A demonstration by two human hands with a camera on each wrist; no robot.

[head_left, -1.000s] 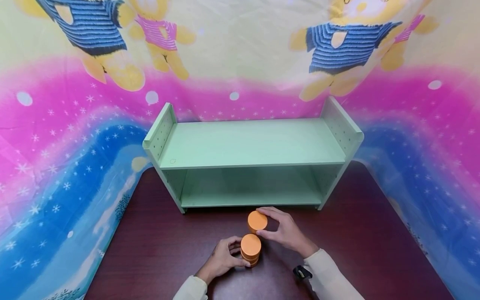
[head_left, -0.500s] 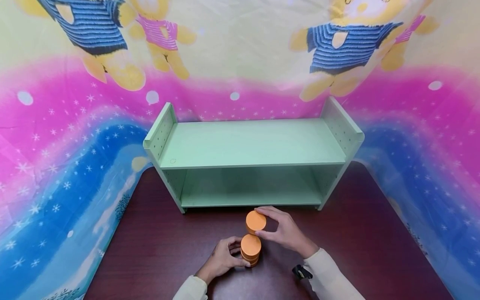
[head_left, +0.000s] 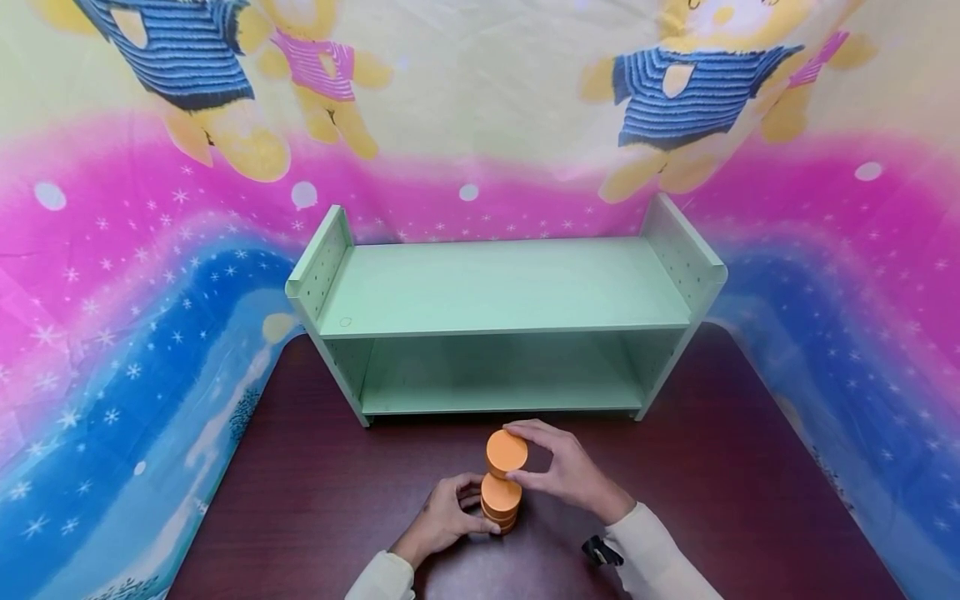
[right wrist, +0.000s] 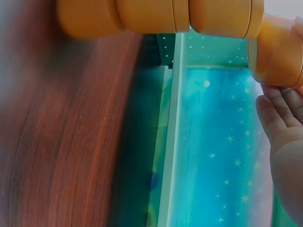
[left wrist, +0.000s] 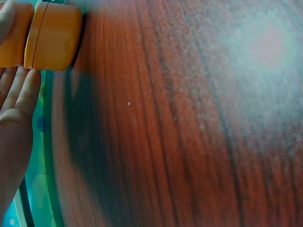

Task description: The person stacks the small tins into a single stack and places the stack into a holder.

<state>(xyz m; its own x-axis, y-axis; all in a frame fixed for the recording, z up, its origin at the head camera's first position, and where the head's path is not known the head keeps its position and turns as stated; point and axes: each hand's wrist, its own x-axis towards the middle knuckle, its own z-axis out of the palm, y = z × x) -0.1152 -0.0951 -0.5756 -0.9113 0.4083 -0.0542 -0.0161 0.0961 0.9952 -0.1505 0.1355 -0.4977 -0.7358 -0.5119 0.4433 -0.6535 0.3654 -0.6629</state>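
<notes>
A stack of small round orange lidded jars (head_left: 500, 495) stands on the dark red-brown table in the head view. My left hand (head_left: 445, 515) holds this stack from the left, thumb in front and fingers behind. Another orange jar (head_left: 507, 451) is pinched between thumb and fingers of my right hand (head_left: 573, 473), above the back of the stack. In the right wrist view this held jar (right wrist: 277, 52) sits off-centre against the top lid of the stacked jars (right wrist: 220, 18). The left wrist view shows the lowest jar (left wrist: 54, 37) near the tabletop, fingers alongside.
Behind the hands stands a pale green two-tier shelf (head_left: 495, 287) with raised side panels. A cartoon-printed cloth (head_left: 465, 108) hangs behind it and along both sides of the table (head_left: 315, 500). A black band (head_left: 602, 550) shows at the right wrist.
My right hand has brought its jar slightly left and toward me, so it now overlaps the back of the stack's top in the head view. The left hand and the stack have stayed put.
</notes>
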